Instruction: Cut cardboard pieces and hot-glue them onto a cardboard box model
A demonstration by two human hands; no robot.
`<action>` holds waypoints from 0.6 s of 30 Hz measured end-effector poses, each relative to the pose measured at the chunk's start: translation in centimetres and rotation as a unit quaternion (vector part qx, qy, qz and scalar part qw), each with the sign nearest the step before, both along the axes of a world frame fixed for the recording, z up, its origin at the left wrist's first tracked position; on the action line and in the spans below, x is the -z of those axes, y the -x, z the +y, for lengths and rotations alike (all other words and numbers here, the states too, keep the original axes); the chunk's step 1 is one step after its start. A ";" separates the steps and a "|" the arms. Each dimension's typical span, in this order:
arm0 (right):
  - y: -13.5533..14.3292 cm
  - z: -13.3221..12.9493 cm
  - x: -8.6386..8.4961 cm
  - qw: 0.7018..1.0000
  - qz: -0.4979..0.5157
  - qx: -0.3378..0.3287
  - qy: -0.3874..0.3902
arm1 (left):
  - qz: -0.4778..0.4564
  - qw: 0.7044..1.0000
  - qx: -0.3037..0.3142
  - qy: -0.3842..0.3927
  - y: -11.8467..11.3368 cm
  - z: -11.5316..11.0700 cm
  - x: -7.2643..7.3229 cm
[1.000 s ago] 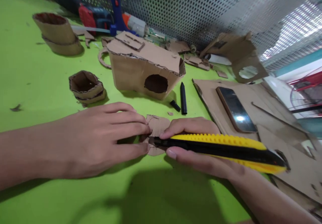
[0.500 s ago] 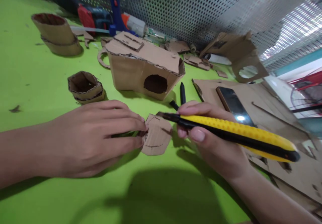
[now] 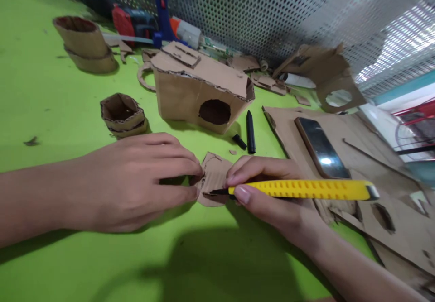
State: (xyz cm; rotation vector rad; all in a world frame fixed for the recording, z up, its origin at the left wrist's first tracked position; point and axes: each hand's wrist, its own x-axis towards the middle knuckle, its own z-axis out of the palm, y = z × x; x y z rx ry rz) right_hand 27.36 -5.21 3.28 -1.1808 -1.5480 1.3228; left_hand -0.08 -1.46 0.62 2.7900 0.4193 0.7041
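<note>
A small cut piece of cardboard (image 3: pixel 215 175) with drawn or scored lines lies on the green table. The fingertips of my left hand (image 3: pixel 136 182) grip its left edge and hold it against the table. In my right hand (image 3: pixel 268 189) is a yellow and black utility knife (image 3: pixel 306 189), pinched between thumb and fingers near the blade end. Its blade rests at the lower part of the cardboard piece, close to my left fingertips. Just beyond the right hand lie a black marker (image 3: pixel 250 132) and its cap (image 3: pixel 239 141).
A cardboard box with a round hole (image 3: pixel 180 91) stands behind the hands. Left of it are a hexagonal cardboard ring (image 3: pixel 127 125) and a taller cardboard tube (image 3: pixel 86 46). A blue glue gun (image 3: pixel 163 14) stands behind. At right, a phone (image 3: pixel 321 148) lies on cardboard sheets (image 3: pixel 367 148).
The knife has swung lower and nearer to me, its blade moving from the cardboard's top edge to its lower part. A small scrap now shows beside the marker cap. My left hand stays put.
</note>
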 end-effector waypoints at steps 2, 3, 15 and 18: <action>0.0 0.0 0.1 1.000 -0.005 -0.004 0.009 | -0.001 1.000 0.008 0.009 0.0 0.1 -0.2; -0.1 0.0 0.3 1.000 -0.002 -0.006 0.011 | 0.000 1.000 0.012 0.014 0.1 0.2 -0.2; -1.3 0.8 1.8 0.954 -0.136 0.147 -0.221 | 0.031 0.986 -0.086 0.137 -0.1 0.2 0.1; -1.3 1.7 2.3 0.927 -0.208 0.067 -0.305 | 0.033 0.978 -0.113 0.171 -0.2 0.4 0.1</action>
